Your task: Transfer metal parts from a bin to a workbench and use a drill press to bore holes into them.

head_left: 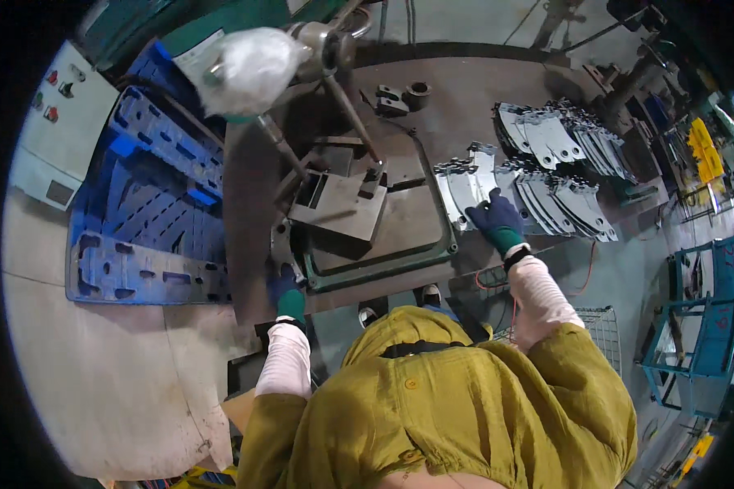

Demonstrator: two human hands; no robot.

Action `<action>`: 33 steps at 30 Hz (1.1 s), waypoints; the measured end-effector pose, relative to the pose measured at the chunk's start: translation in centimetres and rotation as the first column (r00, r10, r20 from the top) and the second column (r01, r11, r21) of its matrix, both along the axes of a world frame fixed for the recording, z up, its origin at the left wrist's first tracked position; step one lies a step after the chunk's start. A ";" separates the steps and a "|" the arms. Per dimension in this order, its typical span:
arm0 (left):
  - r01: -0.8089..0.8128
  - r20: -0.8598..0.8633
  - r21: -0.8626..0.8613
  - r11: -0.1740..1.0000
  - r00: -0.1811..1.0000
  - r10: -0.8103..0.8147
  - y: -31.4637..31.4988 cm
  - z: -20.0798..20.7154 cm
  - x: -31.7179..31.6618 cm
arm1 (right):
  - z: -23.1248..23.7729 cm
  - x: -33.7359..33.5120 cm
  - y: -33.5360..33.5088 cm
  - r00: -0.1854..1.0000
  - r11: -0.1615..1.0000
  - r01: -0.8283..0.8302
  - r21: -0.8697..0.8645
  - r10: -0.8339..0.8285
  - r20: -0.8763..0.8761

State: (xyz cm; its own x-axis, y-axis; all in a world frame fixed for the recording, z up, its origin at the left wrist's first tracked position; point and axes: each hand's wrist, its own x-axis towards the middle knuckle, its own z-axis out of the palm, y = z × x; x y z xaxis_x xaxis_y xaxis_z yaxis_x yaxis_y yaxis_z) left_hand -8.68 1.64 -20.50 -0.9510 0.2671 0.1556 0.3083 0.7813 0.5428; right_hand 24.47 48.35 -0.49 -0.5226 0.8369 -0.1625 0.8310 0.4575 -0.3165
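My left hand (285, 292), in a dark blue and green glove, is at the left front corner of the press bed. Its fingers close on the lower end of a grey metal plate with holes (281, 243), though they are dark and partly hidden. My right hand (497, 218), gloved alike, reaches over a group of curved silver metal plates (467, 192) on the table. Its fingers are apart, with the tips touching a plate. Between my hands sits a blocky steel die (340, 208) on the green-edged press bed (383, 275).
More curved plates (542, 138) lie stacked at the back right. A press handle wrapped in clear plastic (253, 72) overhangs the bed. Blue pallets (151, 273) and a control box (61, 122) stand left. Blue racks (697, 318) and a wire basket (599, 330) are right.
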 end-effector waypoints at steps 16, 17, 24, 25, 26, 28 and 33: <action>0.097 -0.022 0.177 0.979 0.995 -0.095 6.7 16.6 6.0 | -2.0 -2.0 1.8 0.986 0.987 0.117 -0.113 -0.102 0.134; 0.170 0.049 0.207 0.963 0.982 -0.184 7.6 18.3 6.8 | -2.1 -1.9 2.1 0.988 0.983 0.099 -0.152 -0.080 0.130; -0.003 0.604 0.773 0.634 0.305 -0.736 12.1 20.9 10.6 | -2.6 -1.0 -1.2 0.862 0.995 -0.001 -0.102 -0.051 -0.505; -0.162 0.659 0.752 0.640 0.153 -0.736 12.8 21.3 10.9 | 0.3 -1.2 -3.6 0.843 0.980 -0.053 0.193 0.148 -0.518; -0.304 0.673 0.701 0.645 -0.016 -0.739 13.5 21.6 11.3 | 3.4 -1.2 -5.1 0.869 0.903 -0.243 0.356 0.365 -0.333; -0.326 0.693 0.670 0.667 -0.048 -0.720 14.4 20.9 12.1 | 7.1 -1.3 -6.6 0.656 0.555 -0.553 0.621 0.750 -0.086; 0.332 0.431 0.801 0.497 0.256 -0.865 12.0 14.1 11.2 | 9.7 -6.1 -11.3 0.417 0.142 -0.582 0.801 0.897 0.144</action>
